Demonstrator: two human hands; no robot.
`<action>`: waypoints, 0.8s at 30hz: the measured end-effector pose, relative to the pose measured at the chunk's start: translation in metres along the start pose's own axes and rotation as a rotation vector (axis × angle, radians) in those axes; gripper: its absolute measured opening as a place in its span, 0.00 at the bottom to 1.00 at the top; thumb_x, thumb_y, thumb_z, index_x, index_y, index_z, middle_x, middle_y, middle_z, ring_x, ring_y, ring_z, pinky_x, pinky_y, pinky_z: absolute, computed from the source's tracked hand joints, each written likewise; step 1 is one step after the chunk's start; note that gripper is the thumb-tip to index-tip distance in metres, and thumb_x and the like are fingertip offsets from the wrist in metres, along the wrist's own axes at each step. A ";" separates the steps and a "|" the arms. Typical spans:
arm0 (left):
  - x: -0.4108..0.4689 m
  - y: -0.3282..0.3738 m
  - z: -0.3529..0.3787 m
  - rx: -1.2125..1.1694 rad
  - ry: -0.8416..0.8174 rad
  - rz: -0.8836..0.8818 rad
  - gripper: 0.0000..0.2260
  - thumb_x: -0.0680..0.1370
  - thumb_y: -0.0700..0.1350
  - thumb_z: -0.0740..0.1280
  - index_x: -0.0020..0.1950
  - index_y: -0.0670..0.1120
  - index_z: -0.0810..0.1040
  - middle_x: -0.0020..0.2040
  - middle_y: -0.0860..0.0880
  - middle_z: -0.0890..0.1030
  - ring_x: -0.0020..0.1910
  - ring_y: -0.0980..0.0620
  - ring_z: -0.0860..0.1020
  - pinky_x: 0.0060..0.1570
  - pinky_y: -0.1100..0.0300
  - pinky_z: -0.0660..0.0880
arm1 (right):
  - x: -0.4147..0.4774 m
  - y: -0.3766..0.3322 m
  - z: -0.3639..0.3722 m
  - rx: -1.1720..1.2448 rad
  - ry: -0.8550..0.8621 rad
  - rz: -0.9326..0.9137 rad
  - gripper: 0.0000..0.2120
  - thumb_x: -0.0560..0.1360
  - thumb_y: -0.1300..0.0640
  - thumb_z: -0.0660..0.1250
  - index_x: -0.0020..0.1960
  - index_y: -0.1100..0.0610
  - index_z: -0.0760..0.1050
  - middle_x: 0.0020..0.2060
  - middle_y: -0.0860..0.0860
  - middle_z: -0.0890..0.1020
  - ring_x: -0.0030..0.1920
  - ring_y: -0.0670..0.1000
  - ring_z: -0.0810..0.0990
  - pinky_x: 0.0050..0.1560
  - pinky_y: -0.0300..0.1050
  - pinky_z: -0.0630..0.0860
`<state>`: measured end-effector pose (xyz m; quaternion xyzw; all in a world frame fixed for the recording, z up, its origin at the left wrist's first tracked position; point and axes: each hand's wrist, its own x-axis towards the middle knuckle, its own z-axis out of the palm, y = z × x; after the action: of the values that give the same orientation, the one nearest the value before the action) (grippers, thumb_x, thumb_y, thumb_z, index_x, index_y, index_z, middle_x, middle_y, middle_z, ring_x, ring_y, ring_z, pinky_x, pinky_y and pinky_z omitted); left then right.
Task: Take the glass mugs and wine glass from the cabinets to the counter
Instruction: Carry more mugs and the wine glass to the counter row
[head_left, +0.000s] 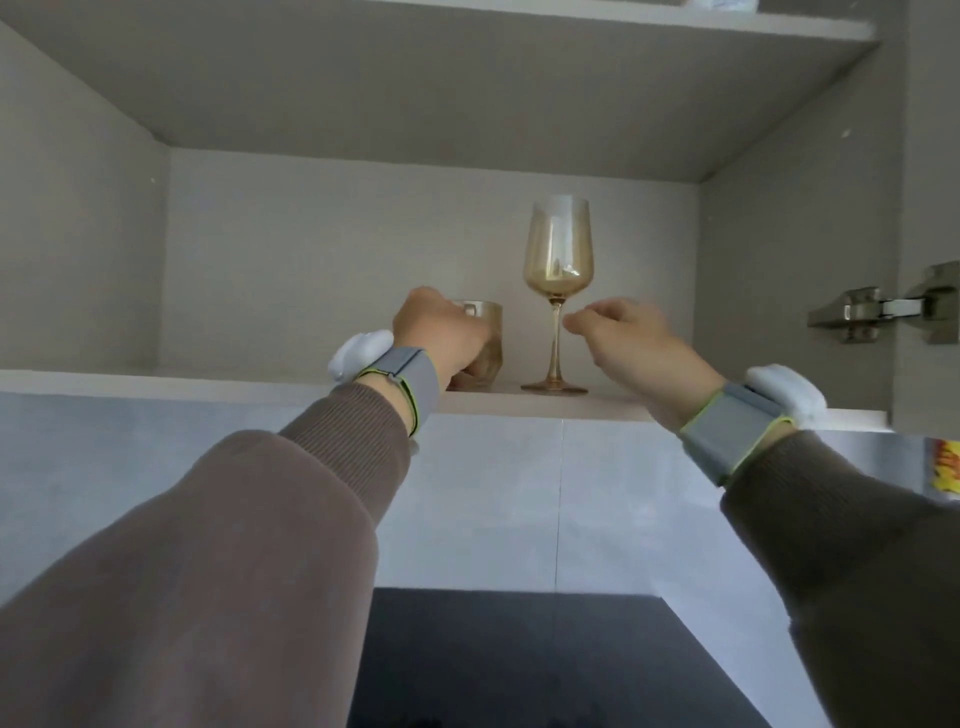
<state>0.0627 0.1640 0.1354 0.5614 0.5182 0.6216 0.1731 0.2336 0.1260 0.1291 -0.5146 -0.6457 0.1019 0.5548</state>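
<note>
Two amber pieces are standing near the front edge of the cabinet shelf (208, 382). My left hand (441, 338) is curling around the glass mug (490, 332), holding it. My right hand (634, 343) is hovering just right of the wine glass (558, 249), its fingers (577, 319) loosely curled beside the stem, gripping nothing.

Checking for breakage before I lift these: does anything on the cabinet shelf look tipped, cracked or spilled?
Nothing stands out. The wine glass stands upright on the shelf, and the glass mug beside it looks upright, gripped by the left hand. No cracks or spills show.
</note>
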 end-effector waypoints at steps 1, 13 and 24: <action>0.003 -0.002 0.000 -0.039 -0.021 -0.012 0.11 0.69 0.38 0.74 0.42 0.44 0.73 0.41 0.38 0.82 0.40 0.37 0.86 0.35 0.48 0.78 | 0.007 -0.002 0.005 -0.004 -0.023 0.022 0.23 0.79 0.50 0.66 0.64 0.67 0.77 0.46 0.57 0.79 0.48 0.54 0.77 0.61 0.56 0.76; 0.015 -0.012 0.003 -0.082 -0.035 0.044 0.16 0.74 0.38 0.70 0.34 0.46 0.63 0.30 0.46 0.67 0.32 0.45 0.68 0.35 0.54 0.69 | 0.062 0.009 0.037 0.213 -0.190 0.270 0.22 0.77 0.46 0.69 0.65 0.58 0.71 0.52 0.59 0.84 0.49 0.57 0.81 0.63 0.54 0.80; 0.010 -0.015 0.000 -0.145 0.063 0.144 0.22 0.72 0.50 0.77 0.31 0.48 0.64 0.28 0.49 0.69 0.28 0.45 0.68 0.33 0.59 0.66 | 0.059 0.006 0.041 0.245 -0.015 0.105 0.16 0.86 0.54 0.55 0.47 0.60 0.77 0.34 0.53 0.72 0.28 0.52 0.76 0.40 0.48 0.76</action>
<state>0.0540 0.1781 0.1284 0.5634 0.4355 0.6855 0.1516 0.2121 0.1922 0.1459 -0.4753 -0.6047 0.2128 0.6026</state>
